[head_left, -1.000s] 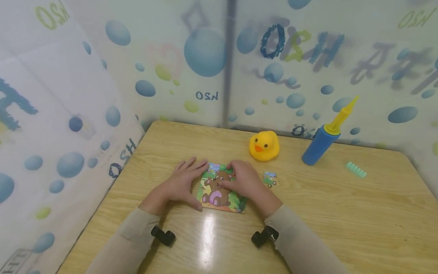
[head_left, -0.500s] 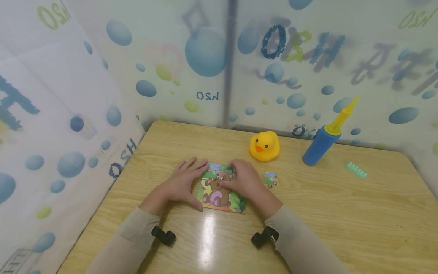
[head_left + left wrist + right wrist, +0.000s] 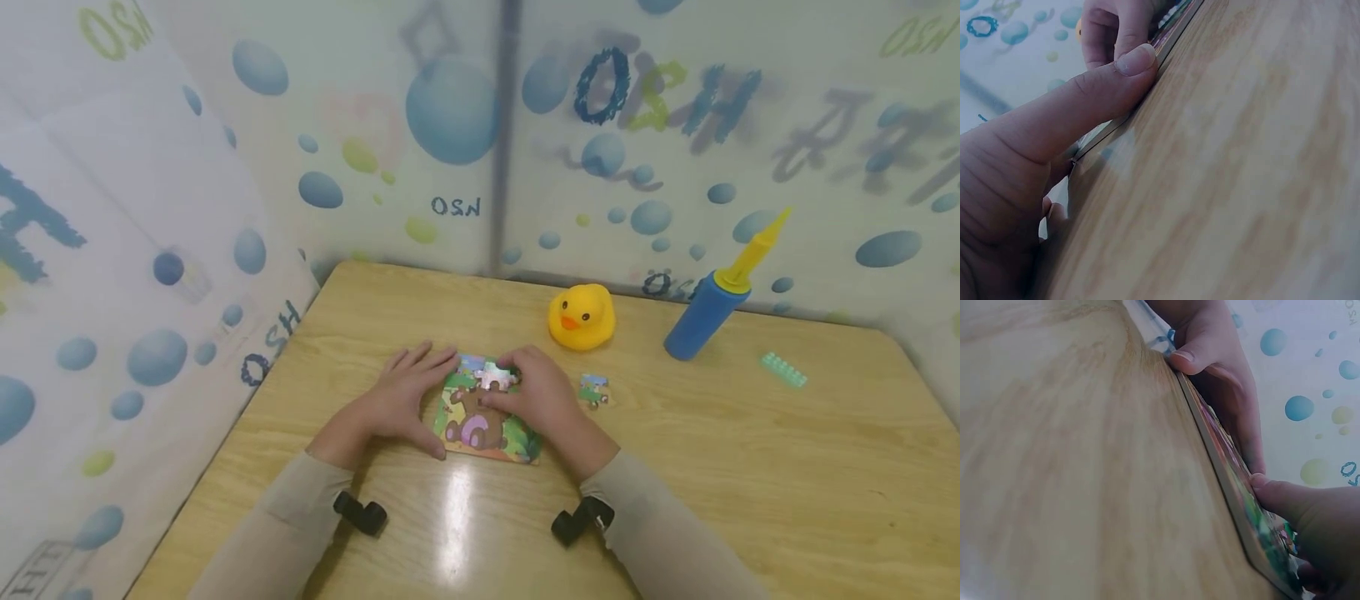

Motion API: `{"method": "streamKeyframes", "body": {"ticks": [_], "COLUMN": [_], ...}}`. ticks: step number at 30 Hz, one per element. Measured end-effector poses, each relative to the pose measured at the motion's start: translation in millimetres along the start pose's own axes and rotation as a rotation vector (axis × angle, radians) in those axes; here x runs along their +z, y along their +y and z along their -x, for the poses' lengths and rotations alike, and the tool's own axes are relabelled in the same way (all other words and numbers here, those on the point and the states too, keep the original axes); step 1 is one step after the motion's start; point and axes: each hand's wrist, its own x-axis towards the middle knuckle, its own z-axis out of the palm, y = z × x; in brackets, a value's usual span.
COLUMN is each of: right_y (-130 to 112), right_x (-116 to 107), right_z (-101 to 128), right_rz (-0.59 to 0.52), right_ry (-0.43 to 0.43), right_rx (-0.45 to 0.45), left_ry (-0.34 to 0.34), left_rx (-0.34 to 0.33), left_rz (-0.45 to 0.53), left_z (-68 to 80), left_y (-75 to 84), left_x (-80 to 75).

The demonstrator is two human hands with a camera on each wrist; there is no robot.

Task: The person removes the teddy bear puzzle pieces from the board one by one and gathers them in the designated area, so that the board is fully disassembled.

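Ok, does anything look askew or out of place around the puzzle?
Two things: a loose puzzle piece lies off the puzzle, beside the right hand; and a pale patch shines near the puzzle's far edge, perhaps a tilted piece catching light.

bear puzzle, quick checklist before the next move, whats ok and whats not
1. Left hand at the left side of the puzzle: ok.
2. Right hand at the upper right part: ok.
3. Right hand's hold on a piece: cannot tell, fingers hide it.
4. Glare patch by the bear's head lying flush: cannot tell.
5. Loose puzzle section fitted in: not ok, still outside.
6. Duck clear of puzzle: ok.
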Motion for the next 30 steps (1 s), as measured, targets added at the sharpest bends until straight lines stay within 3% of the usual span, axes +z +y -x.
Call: {"method": "streamKeyframes", "body": {"ticks": [7,16,21,30], "right_y": [2.4,-1.9,-6.6,-9.8], "right_x": [-3.6,2.9,7.3,7.1], "right_z": [2.6,6.8,7.4,7.1], "right_rz": [0.036,0.117,0.13,-0.055], "right_ry": [0.026,0.079,0.096,0.116], "right_rx": [-0.097,-0.172,-0.154,-0.041], "left_ry": [0.0,-0.008,-0.001,0.006], "left_rx": [0.001,-0.003,0.004,0.006], "left_rz": [-0.021,-0.002,-0.009,0.007], "left_z": [-5.0,-0.3,-0.9,-0.9], "left_y": [1.7,0.4,-3.3,-0.6], "left_x": [-2.5,-1.5,0.2,0.5]}}
